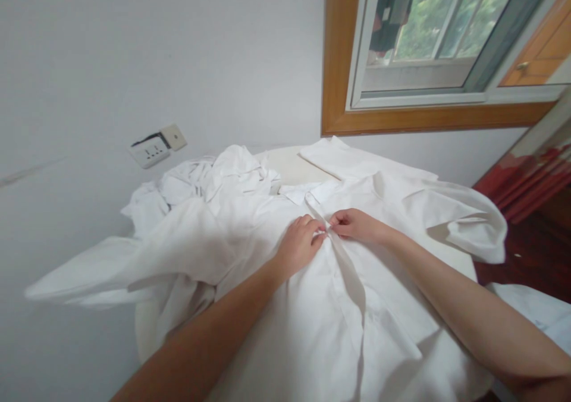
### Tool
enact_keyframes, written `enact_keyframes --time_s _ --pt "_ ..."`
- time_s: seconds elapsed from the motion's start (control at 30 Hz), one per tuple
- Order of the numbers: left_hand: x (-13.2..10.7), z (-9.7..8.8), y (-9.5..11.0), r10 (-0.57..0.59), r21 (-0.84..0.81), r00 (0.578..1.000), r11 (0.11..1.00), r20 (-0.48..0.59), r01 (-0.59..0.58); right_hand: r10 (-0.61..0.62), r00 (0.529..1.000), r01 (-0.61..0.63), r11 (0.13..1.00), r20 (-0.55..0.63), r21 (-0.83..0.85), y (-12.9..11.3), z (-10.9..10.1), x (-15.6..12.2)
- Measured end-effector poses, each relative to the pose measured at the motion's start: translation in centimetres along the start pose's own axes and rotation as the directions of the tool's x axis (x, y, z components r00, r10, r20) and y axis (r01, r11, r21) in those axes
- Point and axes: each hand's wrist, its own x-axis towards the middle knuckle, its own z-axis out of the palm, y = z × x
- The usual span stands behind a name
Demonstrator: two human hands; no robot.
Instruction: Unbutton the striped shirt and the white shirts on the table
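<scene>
A white shirt (276, 307) lies spread face up, its front edges parted below my hands and one sleeve stretched out to each side. My left hand (301, 242) pinches one front edge with its fingertips. Facing it, my right hand (354, 225) pinches the other front edge. The two sets of fingertips almost touch at the middle of the front, a little below the collar opening. Any button between them is too small to make out.
The shirt covers most of a round pale table (285, 167). Behind it lie a crumpled pile of white cloth (223, 173) and a folded white cloth (357, 159). A wall socket (154, 151), a wood-framed window (336, 51) and a red curtain (526, 182) stand beyond.
</scene>
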Motion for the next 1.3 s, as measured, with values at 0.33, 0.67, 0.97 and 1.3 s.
enact_keyframes --time_s 0.33,0.67,0.97,1.3 --pt "0.8 0.3 0.8 -0.098 0.025 0.994 0.995 0.04 0.097 -0.008 1.0 0.01 0.995 -0.023 0.099 -0.6 0.1 -0.4" --pt "1.0 -0.1 0.5 -0.089 -0.068 0.993 0.993 0.076 0.094 -0.138 0.972 0.135 0.99 -0.189 -0.028 -0.9 1.2 -0.3" --pt "0.8 -0.3 -1.3 -0.227 -0.499 0.953 0.813 0.2 0.299 -0.026 0.993 0.033 0.998 -0.113 0.054 -0.8 1.8 -0.5" --pt "0.8 0.0 -1.1 -0.282 -0.508 0.937 0.788 0.205 0.348 -0.053 0.997 0.06 0.987 -0.05 0.148 -0.8 1.1 -0.7"
